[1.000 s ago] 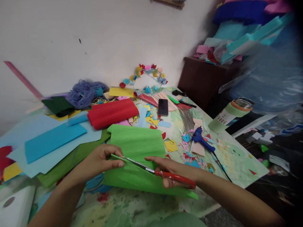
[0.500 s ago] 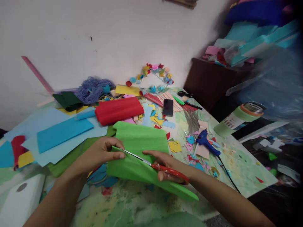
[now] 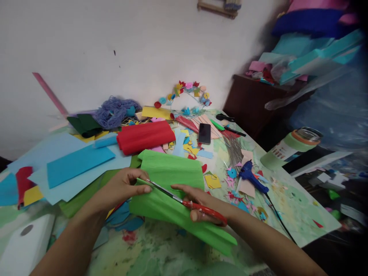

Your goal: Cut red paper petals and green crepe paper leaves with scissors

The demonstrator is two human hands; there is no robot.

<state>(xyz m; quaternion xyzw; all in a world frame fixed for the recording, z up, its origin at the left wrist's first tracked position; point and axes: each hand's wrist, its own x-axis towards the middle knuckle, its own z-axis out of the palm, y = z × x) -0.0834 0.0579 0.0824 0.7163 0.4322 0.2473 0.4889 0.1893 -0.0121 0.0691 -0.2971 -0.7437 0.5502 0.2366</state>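
Note:
My left hand [image 3: 130,185] pinches the left edge of a sheet of bright green crepe paper [image 3: 172,168] between thumb and fingers. In my right hand [image 3: 202,203] is a pair of red-handled scissors [image 3: 207,210], fingers wrapped round the handles. The blades lie along the paper and point up-left, their tips close to my left thumb. One part of the green sheet spreads flat behind the blades; another flap hangs down in front toward the lower right. Whether the blades are fully together is hard to see.
Behind the green paper lie a red paper roll [image 3: 146,136] and a phone [image 3: 204,133]. A blue glue gun [image 3: 253,176] with a cord rests on the right, near a green bottle [image 3: 290,147]. Blue sheets [image 3: 80,165] and a white box [image 3: 27,245] are on the left. A flower garland [image 3: 186,92] stands by the wall.
The camera view has tilted slightly, so the scene sits a little lower. The lower right end of the green paper has shifted slightly, and the scissor handles sit slightly further left. Both hands keep their hold.

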